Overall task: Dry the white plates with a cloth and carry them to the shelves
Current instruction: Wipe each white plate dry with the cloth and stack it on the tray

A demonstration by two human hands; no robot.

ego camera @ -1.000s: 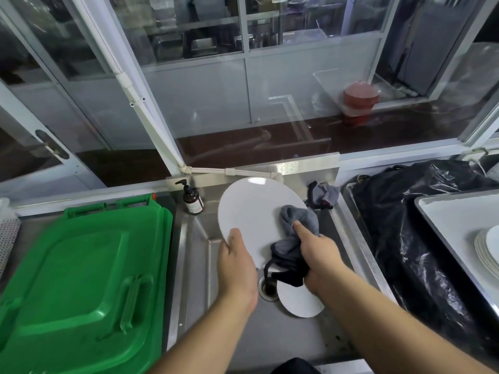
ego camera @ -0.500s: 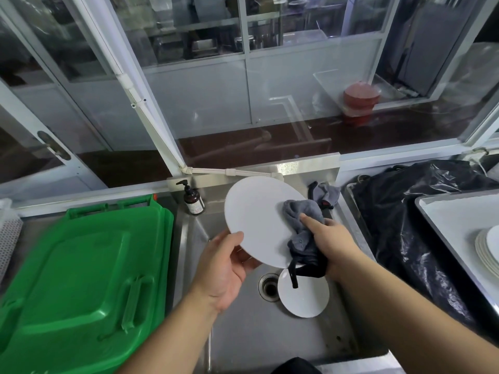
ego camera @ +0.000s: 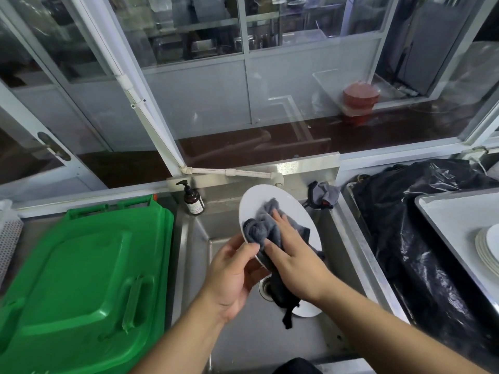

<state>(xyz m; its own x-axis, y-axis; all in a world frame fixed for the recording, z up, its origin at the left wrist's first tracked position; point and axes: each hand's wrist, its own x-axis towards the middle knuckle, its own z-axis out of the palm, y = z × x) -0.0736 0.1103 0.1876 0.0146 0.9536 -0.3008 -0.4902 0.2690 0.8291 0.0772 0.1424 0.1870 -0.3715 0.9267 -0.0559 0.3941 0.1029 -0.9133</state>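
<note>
Head-worn view, looking steeply down, sink [ego camera: 243, 344] close

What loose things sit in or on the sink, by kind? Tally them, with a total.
White plates: 2, held plate, plate in the basin
Grey cloths: 2, wiping cloth, cloth at the back rim
Pump bottle: 1
Total: 5

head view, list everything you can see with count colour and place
plate: 1, white, held tilted over the sink
cloth: 1, grey, pressed on that plate
second plate: 1, white, in the sink by the drain
sink: 1, steel, centre
soap bottle: 1, brown, sink's back left corner
spare cloth: 1, grey, sink's back right corner
bin lid: 1, green, left
bag: 1, black, right
tray: 1, white, far right
stacked plates: several, white, on the tray
left hand: grips plate edge
right hand: presses cloth
</note>
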